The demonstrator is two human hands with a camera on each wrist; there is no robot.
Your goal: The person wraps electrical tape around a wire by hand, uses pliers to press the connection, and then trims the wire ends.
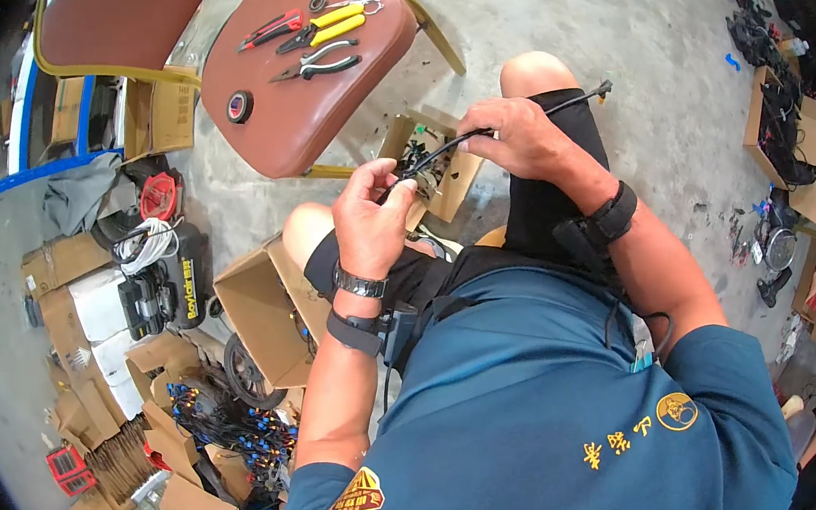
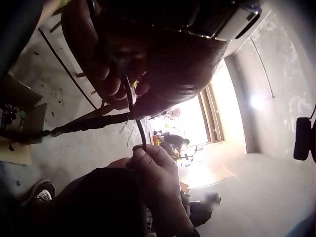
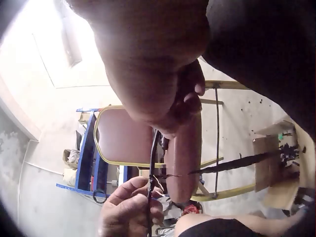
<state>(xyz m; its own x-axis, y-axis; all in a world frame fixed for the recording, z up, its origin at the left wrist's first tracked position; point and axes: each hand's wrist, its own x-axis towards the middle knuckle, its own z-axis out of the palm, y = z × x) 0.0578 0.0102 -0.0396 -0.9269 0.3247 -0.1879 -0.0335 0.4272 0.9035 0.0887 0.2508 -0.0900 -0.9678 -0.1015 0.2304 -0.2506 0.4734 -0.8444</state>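
Note:
A black cable (image 1: 447, 148) runs between the two hands in the head view, its far end with a small tip reaching past the right hand over the knee. My left hand (image 1: 371, 223) pinches the cable near its lower end, thumb against fingers. My right hand (image 1: 522, 139) grips it higher up, fingers curled round it. In the left wrist view the right hand (image 2: 159, 173) pinches the cable (image 2: 140, 131), and thin loose strands show near the left fingers. From the right wrist view, the left hand (image 3: 129, 210) holds the cable (image 3: 152, 170) beside a wrapped dark length (image 3: 237, 163).
A brown chair (image 1: 329, 19) at the upper left bears pliers (image 1: 317, 61), scissors, a cutter and a tape roll (image 1: 240, 106). Below the hands stands a small open carton (image 1: 455, 182) with scraps. Larger boxes (image 1: 270, 315), a black machine (image 1: 186, 275) and cable bundles lie at the lower left.

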